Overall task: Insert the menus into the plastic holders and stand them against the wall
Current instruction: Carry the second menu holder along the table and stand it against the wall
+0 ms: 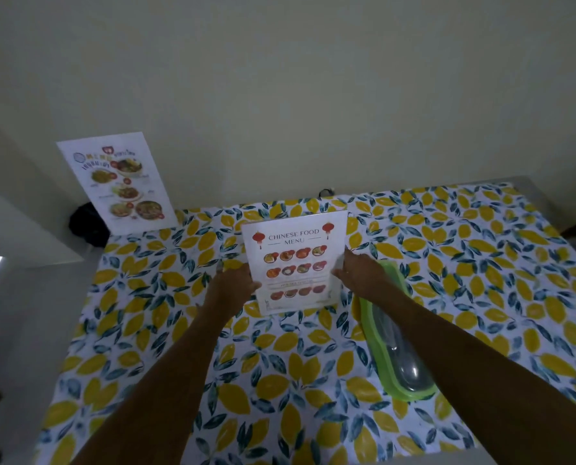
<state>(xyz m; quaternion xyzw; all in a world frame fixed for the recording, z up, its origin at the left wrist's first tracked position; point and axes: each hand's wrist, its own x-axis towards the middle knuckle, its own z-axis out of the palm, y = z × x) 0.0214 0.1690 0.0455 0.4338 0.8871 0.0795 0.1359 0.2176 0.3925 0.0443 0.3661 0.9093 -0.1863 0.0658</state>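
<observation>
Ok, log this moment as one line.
left hand: grips Chinese food menu left edge | right hand: grips right edge | menu: upright on table | other menu: leaning on wall

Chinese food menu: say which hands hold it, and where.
Both hands: left hand on the Chinese food menu's left edge, right hand on its right edge.

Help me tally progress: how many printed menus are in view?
2. A Thai food menu leans against the wall at the far left of the table. A Chinese food menu stands mid-table, held between the left hand and right hand. None visibly hidden.
</observation>
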